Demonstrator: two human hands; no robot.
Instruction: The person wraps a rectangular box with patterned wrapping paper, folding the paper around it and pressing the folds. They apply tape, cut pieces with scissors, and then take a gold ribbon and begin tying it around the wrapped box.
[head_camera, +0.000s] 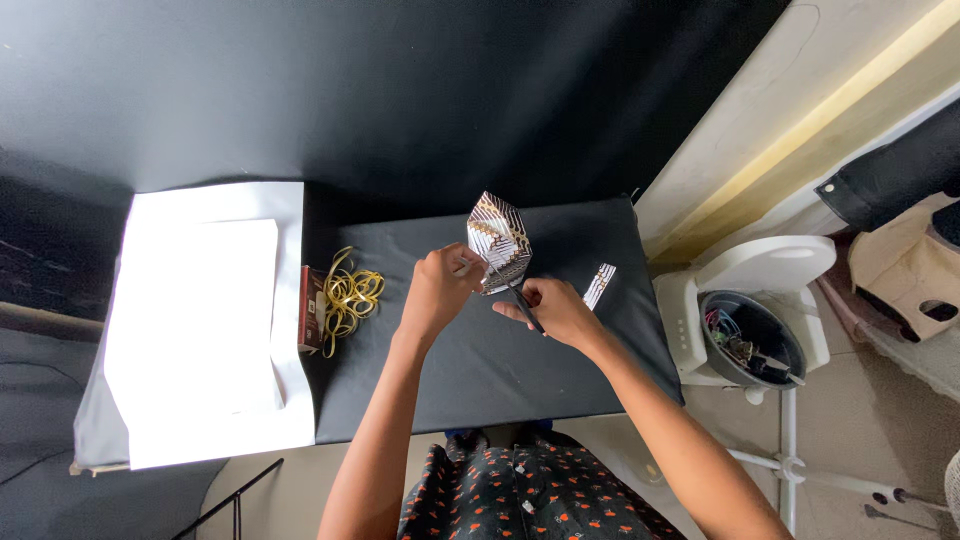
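Black cloth covers the small table, where a folded patterned paper shape is already well formed and held up above the middle, while 1 narrow patterned strip lies unused just right of the hands. Left hand pinches the shape's lower edge with closed fingers; right hand is curled around a thin dark tool touching the shape's bottom tip
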